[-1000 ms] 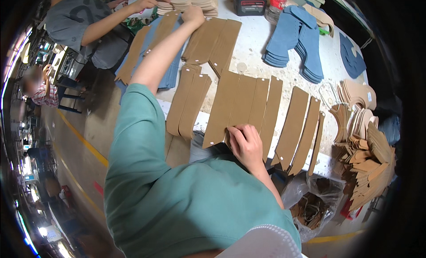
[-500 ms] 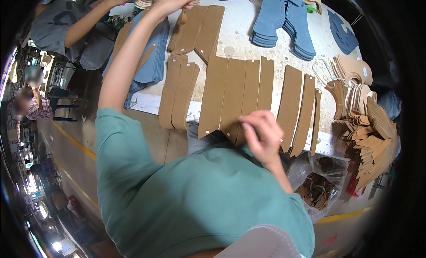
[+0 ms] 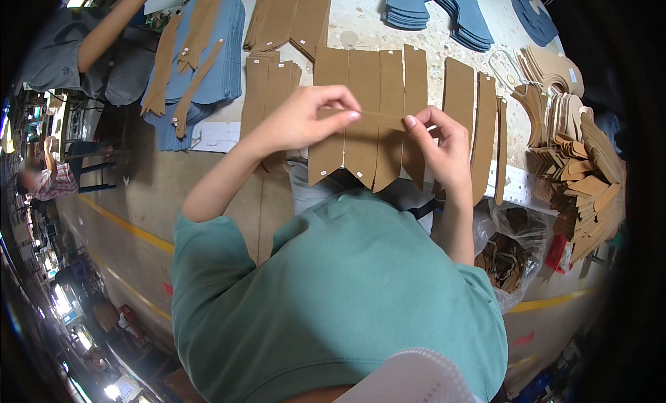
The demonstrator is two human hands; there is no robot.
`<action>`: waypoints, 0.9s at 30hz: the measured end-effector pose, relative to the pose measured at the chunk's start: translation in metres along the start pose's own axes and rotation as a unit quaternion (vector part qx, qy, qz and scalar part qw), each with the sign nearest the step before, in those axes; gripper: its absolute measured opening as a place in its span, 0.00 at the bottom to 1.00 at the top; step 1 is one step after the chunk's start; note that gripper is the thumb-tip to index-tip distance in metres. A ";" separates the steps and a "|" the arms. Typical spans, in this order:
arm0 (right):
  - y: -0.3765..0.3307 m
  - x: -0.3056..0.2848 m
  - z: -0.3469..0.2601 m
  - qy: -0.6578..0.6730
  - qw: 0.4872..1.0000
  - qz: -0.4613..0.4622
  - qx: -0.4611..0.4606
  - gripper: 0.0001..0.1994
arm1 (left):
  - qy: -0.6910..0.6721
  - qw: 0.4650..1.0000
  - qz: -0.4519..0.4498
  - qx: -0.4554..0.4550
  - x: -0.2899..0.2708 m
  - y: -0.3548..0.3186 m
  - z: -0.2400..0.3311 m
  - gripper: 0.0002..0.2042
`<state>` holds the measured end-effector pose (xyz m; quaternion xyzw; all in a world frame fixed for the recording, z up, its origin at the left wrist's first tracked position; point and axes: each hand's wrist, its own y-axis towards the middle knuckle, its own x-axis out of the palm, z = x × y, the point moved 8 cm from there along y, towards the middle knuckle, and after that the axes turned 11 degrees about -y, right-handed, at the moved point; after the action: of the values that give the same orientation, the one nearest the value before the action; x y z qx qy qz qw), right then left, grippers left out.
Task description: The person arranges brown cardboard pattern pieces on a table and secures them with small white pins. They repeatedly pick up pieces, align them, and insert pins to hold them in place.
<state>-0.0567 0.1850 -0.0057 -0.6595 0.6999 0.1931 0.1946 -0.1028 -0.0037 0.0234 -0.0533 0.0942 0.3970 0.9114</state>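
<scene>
Both hands are raised over a row of brown leather-like panels (image 3: 363, 77) that lie side by side at the table's near edge. My left hand (image 3: 305, 117) is closed in a pinch, thumb against fingers. A short way to its right, my right hand (image 3: 447, 145) pinches too, its thumb tip meeting the forefinger. Between the two pinches runs a thin, pale brownish strip (image 3: 383, 117); it blends with the brown panels behind it, and its material is hard to make out. Small white stickers mark the panel corners.
Blue stacked pieces (image 3: 225, 49) with brown strips on top lie left; more blue stacks (image 3: 461, 18) lie far right. Tan and brown pieces (image 3: 590, 188) pile at the right edge, above a plastic bag of scraps (image 3: 510, 257). A co-worker's arm (image 3: 114, 28) shows far left.
My left hand has come back from the far left of the table to the panels. My right hand has shifted up and right. A thin strip now spans between them.
</scene>
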 end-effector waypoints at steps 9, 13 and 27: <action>0.000 -0.004 0.017 -0.264 0.960 0.075 -0.059 0.11 | 0.305 0.936 0.129 -0.115 -0.046 -0.037 -0.043 0.07; -0.001 -0.008 0.017 -0.233 0.965 0.110 -0.057 0.09 | 0.425 0.876 0.207 -0.100 -0.077 -0.040 -0.012 0.06; -0.011 -0.040 0.037 -0.086 0.963 0.255 -0.026 0.03 | 0.639 0.713 0.252 -0.143 -0.267 0.080 -0.014 0.08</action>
<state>-0.0431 0.2383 -0.0163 -0.4451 0.8202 0.3105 0.1808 -0.3415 -0.1425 0.0649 -0.3978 0.6062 0.4921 0.4818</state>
